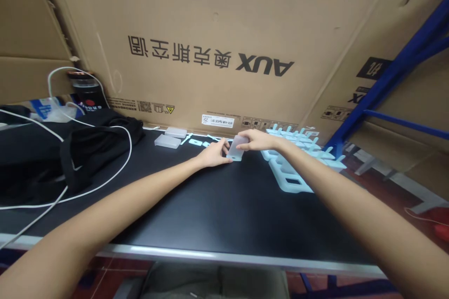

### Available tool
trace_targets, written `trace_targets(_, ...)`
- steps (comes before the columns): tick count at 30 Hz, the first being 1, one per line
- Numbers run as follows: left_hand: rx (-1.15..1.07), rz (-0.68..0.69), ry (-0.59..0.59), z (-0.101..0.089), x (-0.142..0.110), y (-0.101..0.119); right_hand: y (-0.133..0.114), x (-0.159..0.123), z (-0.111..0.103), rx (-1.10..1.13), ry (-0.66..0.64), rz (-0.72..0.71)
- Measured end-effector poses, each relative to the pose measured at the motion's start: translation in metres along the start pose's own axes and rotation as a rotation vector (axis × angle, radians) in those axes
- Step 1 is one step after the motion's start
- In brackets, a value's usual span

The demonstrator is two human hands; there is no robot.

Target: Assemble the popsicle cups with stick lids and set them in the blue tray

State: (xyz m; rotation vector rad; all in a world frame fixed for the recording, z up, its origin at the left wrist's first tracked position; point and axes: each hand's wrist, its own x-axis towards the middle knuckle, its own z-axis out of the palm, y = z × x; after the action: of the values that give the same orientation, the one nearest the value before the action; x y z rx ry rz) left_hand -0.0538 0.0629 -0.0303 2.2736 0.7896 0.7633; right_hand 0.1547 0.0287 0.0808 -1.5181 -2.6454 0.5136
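Near the back of the table, my right hand (257, 140) grips a translucent white popsicle mold (238, 145) from its upper right side. The mold stands tilted, with a light blue piece at its lower end. My left hand (213, 154) is closed at the mold's lower left, thumb along the blue end and fingers bent; part of its contact is hidden. Left of it lie light blue lid pieces (195, 142) and a thin blue stick (187, 138). Two more translucent molds, one nearer (167, 141) and one farther (176, 132), lie beyond those pieces.
Light blue popsicle trays (286, 180) with upright sticks stand to the right, partly behind my right forearm. A black bag (101, 149) and a white cable (130, 149) occupy the left. A dark jar (87, 91) stands behind them. Cardboard (196, 18) walls the back; a blue metal frame (393, 74) rises at right.
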Motion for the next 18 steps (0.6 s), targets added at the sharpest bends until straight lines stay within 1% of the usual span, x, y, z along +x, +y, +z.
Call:
trace_targets(4,-0.077,-0.002,0.022,-0.003,-0.005,-0.001,-0.007,0.0,0.002,-0.094,0.03,-0.037)
trace_targets(7,-0.097,-0.012,0.043,-0.002,-0.006,-0.002,-0.011,0.0,0.006,-0.112,0.029,-0.042)
trace_targets(12,-0.119,0.018,0.053,0.001,-0.004,-0.011,-0.01,0.005,0.014,-0.15,0.016,-0.07)
trace_targets(15,-0.095,0.015,0.042,0.0,-0.003,-0.013,-0.009,0.013,0.021,-0.179,0.025,-0.028)
trace_targets(18,-0.043,0.016,0.05,-0.001,-0.005,-0.01,-0.012,0.018,0.025,-0.18,0.042,0.01)
